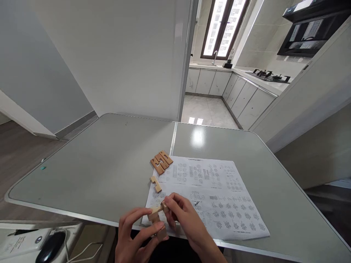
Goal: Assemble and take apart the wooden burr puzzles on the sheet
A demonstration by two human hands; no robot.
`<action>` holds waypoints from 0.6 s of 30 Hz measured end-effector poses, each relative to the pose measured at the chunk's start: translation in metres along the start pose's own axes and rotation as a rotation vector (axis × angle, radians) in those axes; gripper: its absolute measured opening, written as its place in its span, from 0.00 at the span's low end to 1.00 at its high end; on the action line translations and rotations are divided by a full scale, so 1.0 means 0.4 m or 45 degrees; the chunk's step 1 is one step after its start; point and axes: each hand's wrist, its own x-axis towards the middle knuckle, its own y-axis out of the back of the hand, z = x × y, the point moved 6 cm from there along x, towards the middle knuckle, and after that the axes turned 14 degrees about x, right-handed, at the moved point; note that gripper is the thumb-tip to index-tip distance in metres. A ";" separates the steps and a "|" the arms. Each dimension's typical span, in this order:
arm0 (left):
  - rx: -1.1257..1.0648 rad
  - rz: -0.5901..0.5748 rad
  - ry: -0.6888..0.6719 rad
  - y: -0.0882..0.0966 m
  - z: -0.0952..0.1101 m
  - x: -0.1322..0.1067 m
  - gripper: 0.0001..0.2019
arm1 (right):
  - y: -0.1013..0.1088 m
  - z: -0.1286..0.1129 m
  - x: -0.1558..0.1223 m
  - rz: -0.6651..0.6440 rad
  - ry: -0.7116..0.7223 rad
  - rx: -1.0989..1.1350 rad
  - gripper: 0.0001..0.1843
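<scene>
Both my hands meet over the near edge of the grey table (pixel 104 171). My left hand (pixel 134 235) is closed round a small cluster of wooden puzzle pieces (pixel 157 219). My right hand (pixel 182 215) pinches one wooden piece at the top of that cluster. A printed instruction sheet (pixel 216 197) lies on the table under and beyond my right hand. On its far left corner sits a group of notched wooden bars (pixel 161 161) laid side by side. A single notched wooden piece (pixel 155 183) lies between that group and my hands.
A black mouse (pixel 51 246) and a white device with cables (pixel 19 244) lie on a lower surface at the near left. Behind the table stands a white wall panel, with a kitchen doorway (pixel 211 87) at the back right.
</scene>
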 end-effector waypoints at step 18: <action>-0.049 -0.508 0.934 -0.167 -0.206 0.065 0.25 | 0.053 -0.031 0.079 0.413 0.667 -1.315 0.13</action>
